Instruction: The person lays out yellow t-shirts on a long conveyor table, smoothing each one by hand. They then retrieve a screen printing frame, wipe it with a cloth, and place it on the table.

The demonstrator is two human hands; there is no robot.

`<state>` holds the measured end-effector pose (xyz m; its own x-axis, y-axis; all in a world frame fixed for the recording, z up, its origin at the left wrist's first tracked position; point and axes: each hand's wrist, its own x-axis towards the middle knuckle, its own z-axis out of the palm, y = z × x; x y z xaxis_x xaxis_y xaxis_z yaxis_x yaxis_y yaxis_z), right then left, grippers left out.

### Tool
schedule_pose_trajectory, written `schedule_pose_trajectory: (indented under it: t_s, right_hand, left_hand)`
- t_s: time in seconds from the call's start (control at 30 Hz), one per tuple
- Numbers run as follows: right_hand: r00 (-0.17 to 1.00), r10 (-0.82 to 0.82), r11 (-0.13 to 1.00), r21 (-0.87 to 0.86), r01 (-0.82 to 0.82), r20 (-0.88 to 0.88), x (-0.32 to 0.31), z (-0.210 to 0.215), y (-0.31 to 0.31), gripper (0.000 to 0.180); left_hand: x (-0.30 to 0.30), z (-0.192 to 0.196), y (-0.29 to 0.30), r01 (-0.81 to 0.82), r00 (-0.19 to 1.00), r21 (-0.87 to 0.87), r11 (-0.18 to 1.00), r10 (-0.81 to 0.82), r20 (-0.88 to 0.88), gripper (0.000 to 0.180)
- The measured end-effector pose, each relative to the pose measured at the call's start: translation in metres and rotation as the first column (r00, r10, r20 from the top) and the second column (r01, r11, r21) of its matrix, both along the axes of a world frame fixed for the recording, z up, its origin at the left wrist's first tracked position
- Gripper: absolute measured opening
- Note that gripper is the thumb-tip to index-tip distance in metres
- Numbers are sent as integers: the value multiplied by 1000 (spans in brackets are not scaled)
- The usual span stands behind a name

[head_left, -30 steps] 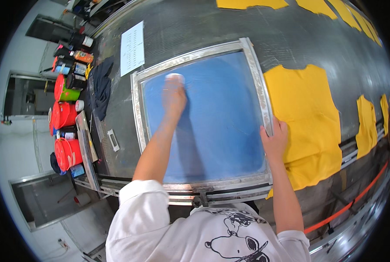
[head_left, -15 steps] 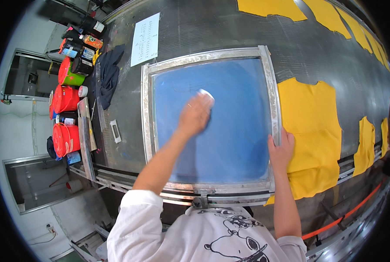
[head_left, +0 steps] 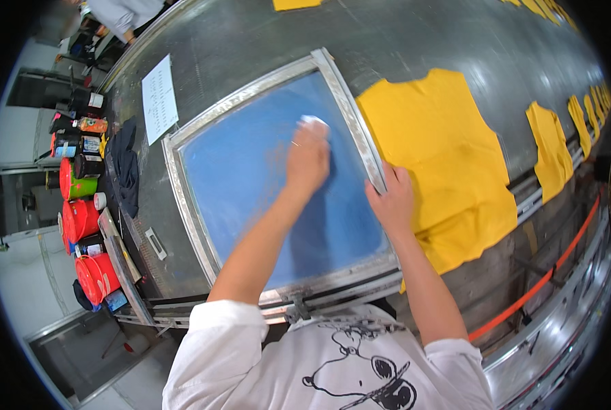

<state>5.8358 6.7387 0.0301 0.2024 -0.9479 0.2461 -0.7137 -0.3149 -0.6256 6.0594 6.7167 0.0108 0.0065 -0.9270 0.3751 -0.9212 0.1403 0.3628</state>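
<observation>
A silk-screen frame (head_left: 251,87) with metal bars and a blue mesh (head_left: 244,157) lies on the dark table in front of me. My left hand (head_left: 308,160) is over the upper right part of the mesh, fingers closed on a small white cloth (head_left: 315,121) pressed to it. The cloth is partly hidden by the fingers. At the frame's right bar, my right hand (head_left: 394,198) grips the edge, thumb on the near side. Just beyond that bar, a yellow fabric piece (head_left: 442,150) lies flat beside and partly under my right forearm.
Left of the frame lie a written sheet (head_left: 159,99), a dark cloth (head_left: 122,167) and a small white-rimmed tool (head_left: 156,244). Red buckets (head_left: 97,277) and bottles line the table's left end. More yellow pieces (head_left: 550,147) lie to the right. Another person's sleeve (head_left: 117,14) shows at the far left.
The view has turned, so the frame appears tilted and shifted left. My left hand with the cloth has moved toward the frame's right bar. Another person has come into view at the top left.
</observation>
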Motion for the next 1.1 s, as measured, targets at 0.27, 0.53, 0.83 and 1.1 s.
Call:
schedule_pose_trajectory:
  t_s: [0.27,0.53,0.83,1.1]
  right_hand:
    - [996,-13,999,-50,17,84,0,8,-1,41]
    - [989,13,998,-65,-3,150,-9,-12,1,43]
    - [977,29,989,150,3,-211,-72,35,106,51]
    - [957,131,983,157,-92,-258,-86,21,100,39]
  left_hand:
    - [2,12,66,110,983,321,941,-151,104,44]
    - [-41,36,193,435,897,322,841,-372,-240,42]
    - [86,55,411,-736,60,476,482,746,-663,43]
    - [70,54,487,-279,-394,800,530,697,-599,45]
